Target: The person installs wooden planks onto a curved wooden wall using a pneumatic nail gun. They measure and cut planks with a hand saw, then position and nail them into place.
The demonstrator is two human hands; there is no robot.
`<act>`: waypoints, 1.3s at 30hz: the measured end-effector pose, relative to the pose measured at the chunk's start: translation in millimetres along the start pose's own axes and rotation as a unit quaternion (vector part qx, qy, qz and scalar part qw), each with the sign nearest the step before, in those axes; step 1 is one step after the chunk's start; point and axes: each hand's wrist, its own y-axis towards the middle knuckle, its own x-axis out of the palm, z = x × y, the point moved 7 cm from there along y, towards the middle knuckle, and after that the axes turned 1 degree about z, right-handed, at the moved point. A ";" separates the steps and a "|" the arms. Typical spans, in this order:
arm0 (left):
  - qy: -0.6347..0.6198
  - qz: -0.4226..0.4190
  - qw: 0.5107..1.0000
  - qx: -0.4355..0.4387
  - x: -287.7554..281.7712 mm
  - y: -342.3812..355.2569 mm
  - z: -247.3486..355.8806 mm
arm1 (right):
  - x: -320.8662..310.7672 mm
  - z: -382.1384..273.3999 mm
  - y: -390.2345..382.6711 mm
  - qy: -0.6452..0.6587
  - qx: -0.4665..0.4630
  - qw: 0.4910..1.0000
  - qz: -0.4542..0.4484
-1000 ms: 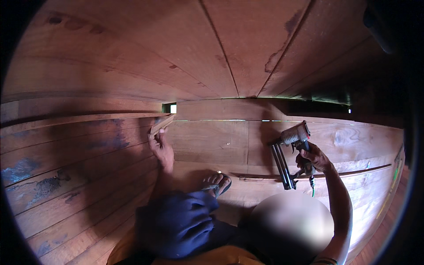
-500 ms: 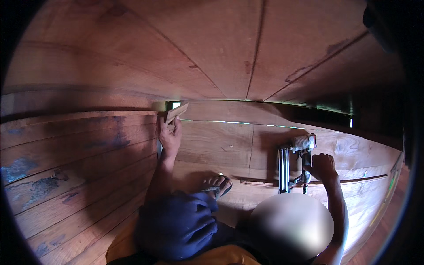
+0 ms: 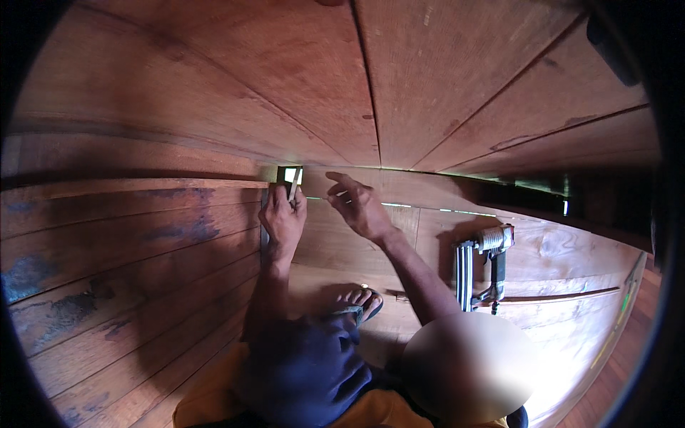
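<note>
The left hand (image 3: 284, 220) pinches, fingers upward, while the right hand (image 3: 365, 210) points leftward, fingers loosely parted

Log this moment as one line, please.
left grip: holding wood piece | right grip: raised, nothing visible inside | nail gun: resting on boards

Between the left hand (image 3: 283, 220) and the right hand (image 3: 362, 210) a narrow lane of bare boards (image 3: 325, 239) lies free, bounded ahead by the plank wall (image 3: 371, 93) and on the near side by the sandalled foot (image 3: 367, 303). Planking on the left (image 3: 143, 235) hems in the left hand. A wood strip (image 3: 295, 184) partly blocks the small corner opening (image 3: 287, 173). Rightward, the right forearm (image 3: 417, 274) bars the way before the nail gun (image 3: 492, 264).
</note>
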 end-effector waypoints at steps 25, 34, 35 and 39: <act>0.309 -0.401 0.850 0.143 13.0 88.6 69.4 | -54.0 80.0 -84.4 -0.042 0.036 0.997 0.057; 0.367 -0.495 0.777 0.127 42.0 86.2 40.8 | -60.0 95.7 -79.4 -0.022 0.095 0.994 0.044; 0.355 -0.490 0.789 0.109 47.3 81.2 36.3 | -61.2 95.6 -77.6 -0.024 0.087 0.995 0.045; 0.372 -0.473 0.790 0.121 68.6 63.4 17.5 | -63.8 93.9 -75.7 -0.041 0.069 0.996 0.040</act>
